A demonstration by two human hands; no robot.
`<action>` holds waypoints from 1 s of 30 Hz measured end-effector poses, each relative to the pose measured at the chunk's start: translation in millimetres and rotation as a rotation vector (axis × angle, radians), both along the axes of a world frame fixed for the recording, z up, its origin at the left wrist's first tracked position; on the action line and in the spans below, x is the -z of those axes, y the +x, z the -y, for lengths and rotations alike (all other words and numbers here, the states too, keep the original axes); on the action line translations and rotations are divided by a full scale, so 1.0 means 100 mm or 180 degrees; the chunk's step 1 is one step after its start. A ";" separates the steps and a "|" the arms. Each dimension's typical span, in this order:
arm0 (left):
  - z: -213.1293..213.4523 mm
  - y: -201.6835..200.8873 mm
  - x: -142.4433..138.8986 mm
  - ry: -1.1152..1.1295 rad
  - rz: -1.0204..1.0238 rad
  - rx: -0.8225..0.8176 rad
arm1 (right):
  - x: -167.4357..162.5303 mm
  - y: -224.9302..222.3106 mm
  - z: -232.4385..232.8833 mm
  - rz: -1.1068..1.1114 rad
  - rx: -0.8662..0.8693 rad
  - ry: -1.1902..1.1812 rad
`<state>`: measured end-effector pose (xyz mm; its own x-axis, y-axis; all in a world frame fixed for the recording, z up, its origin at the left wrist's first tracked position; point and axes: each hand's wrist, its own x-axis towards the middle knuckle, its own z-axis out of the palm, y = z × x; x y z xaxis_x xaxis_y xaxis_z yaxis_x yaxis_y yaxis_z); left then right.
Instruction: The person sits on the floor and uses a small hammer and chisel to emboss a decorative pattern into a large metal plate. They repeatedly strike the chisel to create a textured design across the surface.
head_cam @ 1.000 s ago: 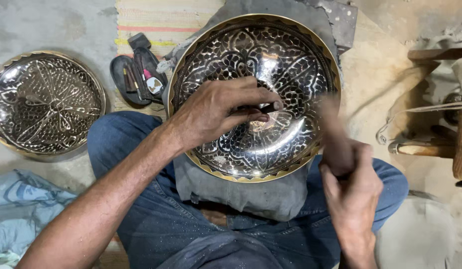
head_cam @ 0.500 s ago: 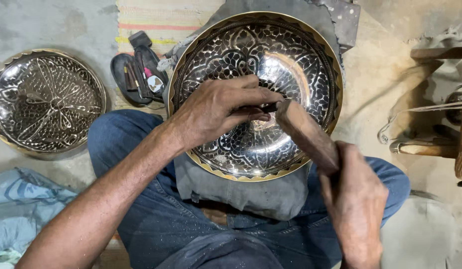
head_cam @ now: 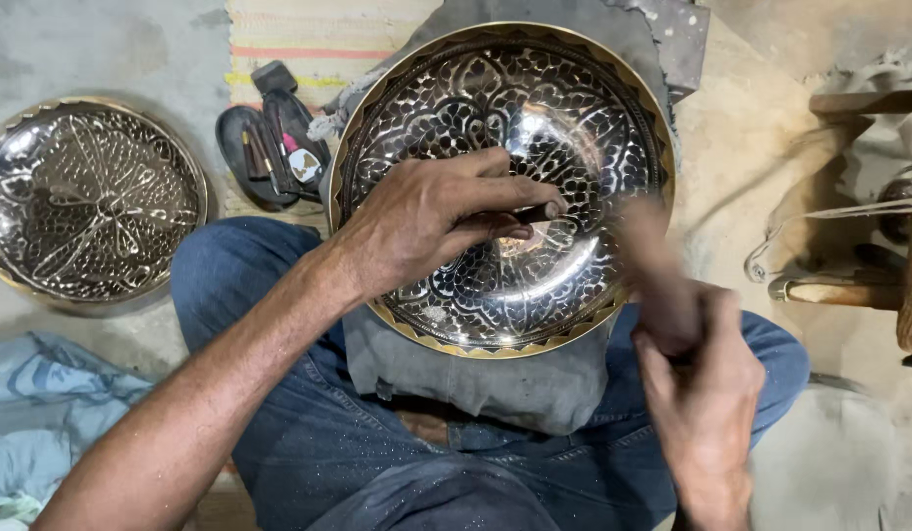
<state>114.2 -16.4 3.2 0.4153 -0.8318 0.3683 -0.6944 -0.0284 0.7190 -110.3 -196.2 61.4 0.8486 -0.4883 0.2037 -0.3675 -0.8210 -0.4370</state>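
The engraved metal bowl (head_cam: 500,187) sits centre frame on grey cloth (head_cam: 475,379) over the lap. Left hand (head_cam: 431,221) stays pinched tight on a small chisel (head_cam: 534,211), tip on the bowl's floor. Half a second ago the wooden mallet (head_cam: 657,275) met the chisel; now it's swung back, blurred, lower right, right hand (head_cam: 706,393) clamped round its handle. Another strike looks to be loading. Second engraved bowl (head_cam: 87,202) rests upper left.

- Left hand (head_cam: 431,221) stretched forward from a long bare forearm, palm down, fingers (head_cam: 520,187) curled and pinched tight together at the tips.
- Right hand (head_cam: 706,393) lower, wrist bent up, closed in a fist, top part blurred.
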 end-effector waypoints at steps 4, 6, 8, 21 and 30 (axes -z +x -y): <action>-0.01 0.00 -0.01 -0.0107 0.0082 -0.0049 | -0.04 0.02 -0.01 -0.0505 -0.0113 -0.0435; -0.01 0.01 -0.02 -0.0038 -0.0027 -0.0025 | -0.04 0.03 -0.01 -0.0255 0.0141 -0.0010; -0.01 -0.02 -0.02 0.0025 -0.0114 -0.0048 | -0.05 0.03 0.00 -0.0543 -0.0159 -0.0409; -0.12 -0.23 0.00 -0.0554 -0.0493 -0.0801 | -0.16 0.17 0.07 -0.0466 0.0228 -0.0148; -0.07 -0.39 0.03 -0.0732 -0.0694 -0.1225 | -0.46 0.49 0.00 0.0002 -0.0984 -0.1338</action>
